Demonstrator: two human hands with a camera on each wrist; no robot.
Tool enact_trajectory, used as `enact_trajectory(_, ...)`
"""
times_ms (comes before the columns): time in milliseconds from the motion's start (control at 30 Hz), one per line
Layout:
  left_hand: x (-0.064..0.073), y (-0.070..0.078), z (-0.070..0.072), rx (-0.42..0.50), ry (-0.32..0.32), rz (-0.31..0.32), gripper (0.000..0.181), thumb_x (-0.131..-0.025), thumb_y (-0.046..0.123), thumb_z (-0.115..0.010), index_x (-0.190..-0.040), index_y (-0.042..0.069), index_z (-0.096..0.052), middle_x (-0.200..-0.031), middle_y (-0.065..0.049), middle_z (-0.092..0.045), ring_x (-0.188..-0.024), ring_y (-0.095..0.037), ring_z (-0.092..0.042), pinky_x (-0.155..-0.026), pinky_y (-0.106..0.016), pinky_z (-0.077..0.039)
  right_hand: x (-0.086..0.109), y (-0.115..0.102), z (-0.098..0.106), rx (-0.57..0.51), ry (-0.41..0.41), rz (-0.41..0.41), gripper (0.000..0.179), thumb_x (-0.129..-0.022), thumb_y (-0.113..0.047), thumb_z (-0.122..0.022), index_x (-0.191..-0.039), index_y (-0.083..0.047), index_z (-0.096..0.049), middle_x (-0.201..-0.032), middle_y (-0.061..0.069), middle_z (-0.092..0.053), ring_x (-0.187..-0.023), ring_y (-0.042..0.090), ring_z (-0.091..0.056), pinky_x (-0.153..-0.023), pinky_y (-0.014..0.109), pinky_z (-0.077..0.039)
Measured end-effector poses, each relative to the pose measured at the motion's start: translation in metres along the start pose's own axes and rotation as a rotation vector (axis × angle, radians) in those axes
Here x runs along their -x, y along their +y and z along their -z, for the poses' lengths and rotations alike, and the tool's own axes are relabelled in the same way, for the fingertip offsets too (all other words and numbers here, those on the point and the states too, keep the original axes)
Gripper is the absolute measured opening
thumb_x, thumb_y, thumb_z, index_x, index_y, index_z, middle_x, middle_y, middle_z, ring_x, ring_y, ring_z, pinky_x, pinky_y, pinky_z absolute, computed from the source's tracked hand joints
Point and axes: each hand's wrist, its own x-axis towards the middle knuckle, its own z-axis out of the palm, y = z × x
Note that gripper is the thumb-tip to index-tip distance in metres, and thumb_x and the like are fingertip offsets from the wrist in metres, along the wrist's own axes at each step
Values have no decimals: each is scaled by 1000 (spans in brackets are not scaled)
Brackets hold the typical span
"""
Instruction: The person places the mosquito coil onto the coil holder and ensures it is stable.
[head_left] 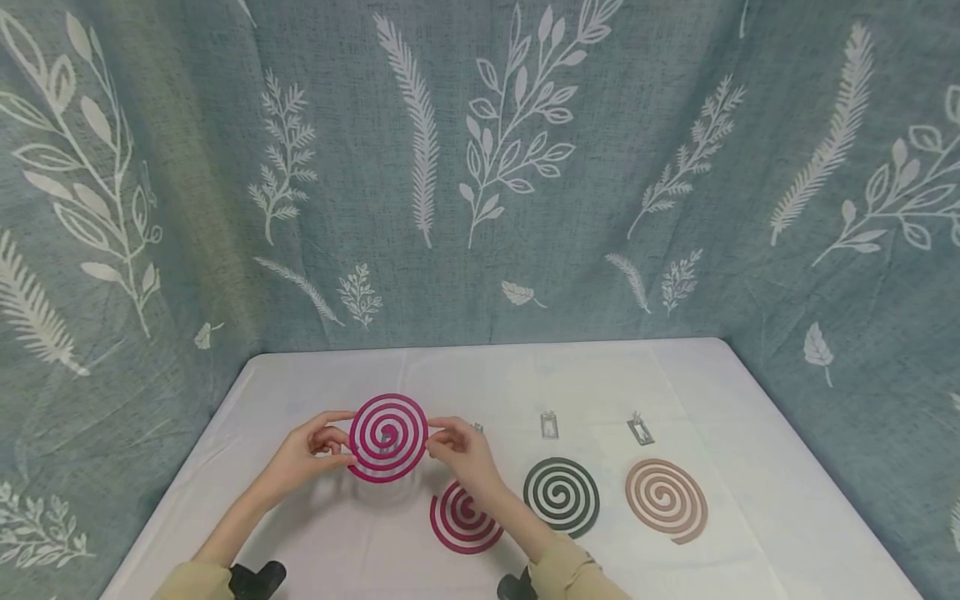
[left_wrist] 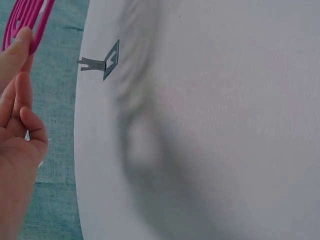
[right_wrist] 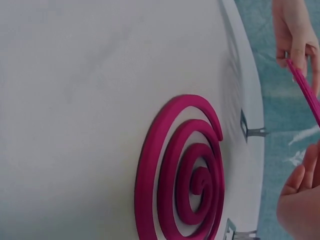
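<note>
Both hands hold a magenta mosquito coil (head_left: 388,434) up above the table, its spiral face toward the head camera. My left hand (head_left: 311,448) pinches its left edge between thumb and fingers. On the opposite edge, the thumb and fingers of my right hand (head_left: 467,460) grip it. In the right wrist view the raised coil (right_wrist: 305,91) appears edge-on. A second magenta coil (right_wrist: 146,190) lies flat on the table below my right forearm, which partly covers it. Behind the raised coil, a small metal coil stand (left_wrist: 94,64) shows in the left wrist view.
To the right lie a dark green coil (head_left: 558,495) and a brown coil (head_left: 663,497). Farther back are metal stands, one (head_left: 550,425) behind the green coil and another (head_left: 641,429) behind the brown. A leaf-patterned curtain (head_left: 450,292) surrounds the white table (head_left: 765,467).
</note>
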Motion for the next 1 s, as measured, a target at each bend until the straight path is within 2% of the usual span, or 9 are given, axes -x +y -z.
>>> enact_trajectory(133, 1, 2, -1, 1, 27, 53, 52, -82, 7, -72, -128, -3, -51, -84, 3, -67, -71, -2, -51, -65, -20, -42, -1, -2, 0, 11, -31, 41, 42, -89, -7, -63, -131, -11, -56, -101, 20, -65, -79, 4, -56, -71, 16, -46)
enact_trajectory(233, 0, 4, -2, 5, 49, 100, 53, -83, 10, -72, -129, -2, -52, -86, 3, -66, -72, -2, -50, -64, -20, -43, -3, -2, -1, 18, -37, 49, 48, -89, -7, -63, -135, -11, -51, -103, 20, -65, -81, 5, -55, -71, 14, -45)
enact_trajectory(400, -2, 8, -3, 5, 86, 150, 55, -83, 15, -73, -131, -3, -52, -89, 0, -66, -73, -2, -50, -64, -18, -44, -7, -2, -4, 36, -1, 15, 48, -89, -5, -62, -136, -8, -50, -103, 19, -64, -82, 7, -55, -72, 15, -45)
enact_trajectory(667, -5, 2, -7, 46, 140, 145, 53, -84, 12, -71, -131, -3, -52, -91, -3, -67, -73, -2, -51, -64, -17, -44, -14, 0, -13, -36, 119, -14, 40, -87, -9, -66, -126, -7, -58, -101, 18, -67, -74, 3, -55, -66, 16, -44)
enact_trajectory(800, -6, -5, -10, 76, 159, 151, 52, -84, 9, -70, -131, -4, -52, -89, 6, -67, -73, -1, -53, -64, -16, -45, -17, 5, -17, -38, 158, -43, 38, -86, -10, -68, -123, -10, -61, -99, 13, -69, -75, 4, -56, -66, 17, -46)
enact_trajectory(1000, -4, -15, -14, 115, 156, 170, 52, -84, 9, -70, -130, -6, -51, -87, 17, -66, -76, 2, -57, -67, -16, -48, -17, 11, -20, -1, 163, -107, 41, -85, -9, -67, -125, -14, -60, -100, 6, -68, -80, 6, -58, -70, 20, -48)
